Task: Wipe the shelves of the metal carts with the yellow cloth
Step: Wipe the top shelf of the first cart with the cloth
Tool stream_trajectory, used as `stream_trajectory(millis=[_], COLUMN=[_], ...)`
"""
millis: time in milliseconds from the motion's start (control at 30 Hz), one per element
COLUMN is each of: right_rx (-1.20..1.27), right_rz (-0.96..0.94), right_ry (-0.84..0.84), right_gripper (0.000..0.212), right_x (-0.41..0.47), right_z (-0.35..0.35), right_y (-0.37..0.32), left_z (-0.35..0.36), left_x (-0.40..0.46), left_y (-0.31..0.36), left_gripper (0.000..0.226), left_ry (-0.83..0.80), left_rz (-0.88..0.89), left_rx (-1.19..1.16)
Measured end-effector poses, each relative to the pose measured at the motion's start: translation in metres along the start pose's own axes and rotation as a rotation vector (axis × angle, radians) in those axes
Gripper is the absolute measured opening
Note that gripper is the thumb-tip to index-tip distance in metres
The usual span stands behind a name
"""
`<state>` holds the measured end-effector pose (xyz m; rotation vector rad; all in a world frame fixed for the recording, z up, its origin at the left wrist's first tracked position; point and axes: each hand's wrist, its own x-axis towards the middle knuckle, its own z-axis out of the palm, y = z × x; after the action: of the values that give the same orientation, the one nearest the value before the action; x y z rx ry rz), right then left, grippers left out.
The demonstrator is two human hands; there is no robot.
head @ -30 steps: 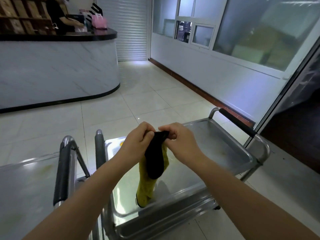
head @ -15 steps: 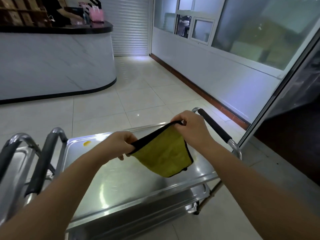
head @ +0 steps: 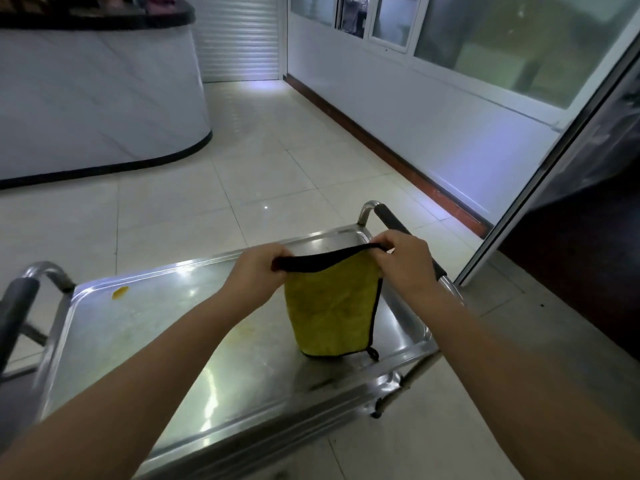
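Both hands are raised over the metal cart [head: 221,344], stretching the yellow cloth [head: 330,306] between them by its black-bound top hem. The left hand [head: 258,271] pinches one end of that hem with curled fingers, and the right hand [head: 405,261] pinches the other, so the hem runs roughly left to right, sagging a little in the middle. The rest of the cloth hangs straight down from it, over the right end of the cart's top shelf [head: 138,341], near the black-sleeved handle [head: 408,240] on that side. Whether the bottom edge, with its small black loop, touches the steel or hangs just above it I cannot tell.

What the wiping turns on is that the cloth hangs upright while the shelf lies flat beneath it, its long side running away to the left. The cloth would need to be laid down and pressed flat; most of the unwiped steel, including a yellow-orange smear [head: 119,292] near the far left corner, is on the left hand's side.

The lower shelf is mostly hidden under the top one; only a strip shows along the near edge. A second handle [head: 15,306] at the left is cut off by the frame, and whatever it belongs to cannot be made out.
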<state>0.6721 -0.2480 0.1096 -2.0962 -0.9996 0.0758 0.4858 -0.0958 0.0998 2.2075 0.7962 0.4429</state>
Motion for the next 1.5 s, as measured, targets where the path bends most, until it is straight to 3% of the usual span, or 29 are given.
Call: stream_trajectory(millis=[300, 433, 633, 700, 767, 867, 1067, 1233, 1367, 1500], right_rx=[-0.084, -0.194, -0.312, -0.385, -0.429, -0.475, -0.505, -0.344, -0.145, -0.208], right_rz=[0.221, 0.283, 0.321, 0.324, 0.346, 0.442, 0.704, 0.755, 0.760, 0.782], right_ry=[-0.160, -0.359, -0.567, -0.548, -0.438, -0.330, -0.358, -0.356, -0.273, -0.160], right_gripper=[0.014, 0.018, 0.024, 0.023, 0.021, 0.021, 0.034, 0.015, 0.015, 0.011], right_x=[0.049, 0.044, 0.022, 0.021, 0.023, 0.027, 0.026, 0.024, 0.013, 0.002], right_z=[0.051, 0.079, 0.117, 0.126, 0.133, 0.146, 0.174, 0.175, 0.157, 0.116], right_y=[0.068, 0.101, 0.134, 0.139, 0.140, 0.140, 0.147, 0.151, 0.140, 0.135], left_z=[0.065, 0.094, 0.120, 0.123, 0.125, 0.133, 0.152, 0.154, 0.154, 0.170], left_x=[0.087, 0.089, 0.080, 0.083, 0.089, 0.107, 0.132, 0.138, 0.129, 0.110], left_y=[-0.056, -0.094, -0.129, -0.132, -0.137, -0.151, -0.155, -0.158, -0.145, -0.112], left_gripper=[0.020, 0.021, 0.034, 0.030, 0.025, 0.036, 0.063, 0.037, 0.015, 0.014], left_ry=[-0.016, -0.157, -0.500, -0.504, -0.393, -0.245, -0.360, -0.382, -0.407, -0.545], left_rz=[0.027, 0.044, 0.050, 0.052, 0.026, 0.021, -0.039, -0.042, -0.029, -0.076], left_rx=[0.027, 0.081, 0.239, 0.299, 0.293, 0.304, 0.482, 0.550, 0.350, 0.137])
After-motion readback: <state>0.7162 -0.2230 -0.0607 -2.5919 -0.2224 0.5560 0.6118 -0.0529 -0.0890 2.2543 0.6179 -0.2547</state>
